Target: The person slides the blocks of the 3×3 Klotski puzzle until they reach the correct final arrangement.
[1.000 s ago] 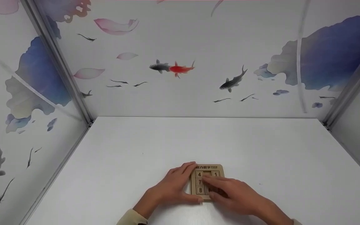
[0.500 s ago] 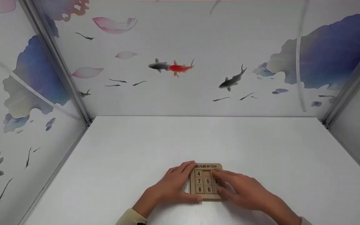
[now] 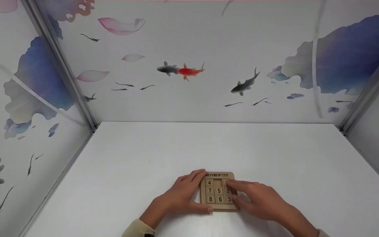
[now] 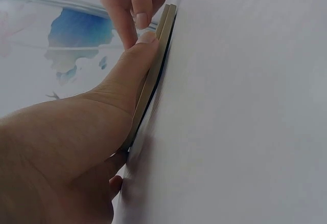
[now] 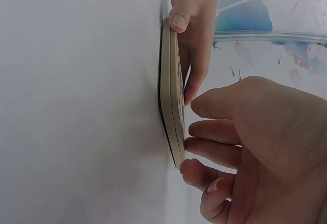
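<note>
A wooden number slide puzzle [image 3: 219, 195] lies flat on the table, its printed heading along the far edge. Numbered tiles fill it except for one gap [image 3: 217, 182] in the middle of the far row. My left hand [image 3: 181, 195] grips the frame, thumb along the near edge and fingers at the far left corner. The right hand [image 3: 262, 200] hovers over the puzzle's right side with its fingers extended. Its fingertips touch the far right tile [image 3: 224, 181], whose number they mostly cover. In the right wrist view, the thumb [image 5: 214, 104] stands apart from the puzzle's face.
A white tabletop [image 3: 137, 144] spreads around the puzzle. Behind it rises a wall panel [image 3: 189, 102] printed with fish and petals, and similar panels close in the left and right sides. Metal posts [image 3: 67, 75] stand at the corners.
My right hand has drawn back to the right from over the puzzle's middle, uncovering the 5, 6, 2 and 3 tiles. The left hand keeps its hold, and the gap stays in the same place.
</note>
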A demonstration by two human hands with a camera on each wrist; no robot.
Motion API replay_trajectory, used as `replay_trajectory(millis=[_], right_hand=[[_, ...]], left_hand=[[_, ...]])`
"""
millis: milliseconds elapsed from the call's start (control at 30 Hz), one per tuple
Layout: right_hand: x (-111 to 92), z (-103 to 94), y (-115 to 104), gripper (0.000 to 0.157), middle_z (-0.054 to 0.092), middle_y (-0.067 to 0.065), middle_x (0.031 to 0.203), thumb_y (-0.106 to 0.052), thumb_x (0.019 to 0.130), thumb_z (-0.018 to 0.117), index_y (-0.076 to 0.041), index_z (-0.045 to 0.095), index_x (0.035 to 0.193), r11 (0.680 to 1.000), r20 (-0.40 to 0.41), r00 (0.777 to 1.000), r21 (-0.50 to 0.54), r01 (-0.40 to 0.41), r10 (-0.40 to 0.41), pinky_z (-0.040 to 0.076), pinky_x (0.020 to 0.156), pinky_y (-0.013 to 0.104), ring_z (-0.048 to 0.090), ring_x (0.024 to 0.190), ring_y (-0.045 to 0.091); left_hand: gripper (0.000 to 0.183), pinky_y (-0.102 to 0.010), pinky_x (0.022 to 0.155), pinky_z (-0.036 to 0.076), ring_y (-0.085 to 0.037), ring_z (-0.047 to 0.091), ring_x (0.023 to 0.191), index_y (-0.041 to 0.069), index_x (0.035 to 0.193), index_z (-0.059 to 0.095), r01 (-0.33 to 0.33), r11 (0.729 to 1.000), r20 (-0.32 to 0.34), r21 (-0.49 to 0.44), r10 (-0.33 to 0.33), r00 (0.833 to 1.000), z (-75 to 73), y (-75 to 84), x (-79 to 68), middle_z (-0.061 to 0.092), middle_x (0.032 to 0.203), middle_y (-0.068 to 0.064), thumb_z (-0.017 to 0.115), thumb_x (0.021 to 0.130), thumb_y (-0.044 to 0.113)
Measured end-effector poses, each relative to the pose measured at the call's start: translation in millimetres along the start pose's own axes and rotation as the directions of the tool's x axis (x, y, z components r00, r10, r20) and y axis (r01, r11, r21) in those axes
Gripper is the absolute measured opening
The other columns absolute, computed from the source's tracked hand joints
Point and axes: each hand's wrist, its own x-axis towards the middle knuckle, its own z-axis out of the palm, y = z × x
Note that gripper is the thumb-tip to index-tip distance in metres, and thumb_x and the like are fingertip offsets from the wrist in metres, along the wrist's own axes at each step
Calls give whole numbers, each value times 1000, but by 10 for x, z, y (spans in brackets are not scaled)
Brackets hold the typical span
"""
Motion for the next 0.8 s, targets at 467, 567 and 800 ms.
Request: replay_trajectory(millis=[467, 567, 800], right_hand=[[-1, 31, -17, 50, 65, 5, 155, -37, 106, 67, -22, 63, 154, 999, -15, 999, -2, 51, -51, 59, 105, 61, 67, 138, 35], [4, 43, -26, 50, 65, 6, 155, -37, 106, 68, -22, 63, 154, 998, -21, 998, -4, 56, -56, 59, 106, 60, 67, 137, 35], [17, 86, -37, 54, 64, 6, 156, -44, 107, 66, -22, 61, 156, 998, -6, 998, 13, 60, -60, 59, 106, 59, 66, 139, 32]], left_hand=[[125, -51, 136, 25, -18, 32, 164, 18, 175, 18, -10, 1000, -3, -11, 10, 1000, -8, -4, -4, 24, 181, 1, 74, 83, 83], [126, -51, 136, 25, -19, 33, 164, 18, 175, 18, -13, 1000, -5, -4, 13, 1000, -10, -5, -5, 24, 181, 1, 74, 83, 84], [124, -51, 135, 28, -18, 34, 163, 17, 174, 20, -14, 1000, -5, 0, 14, 1000, -11, -11, -5, 25, 180, 1, 73, 83, 83]])
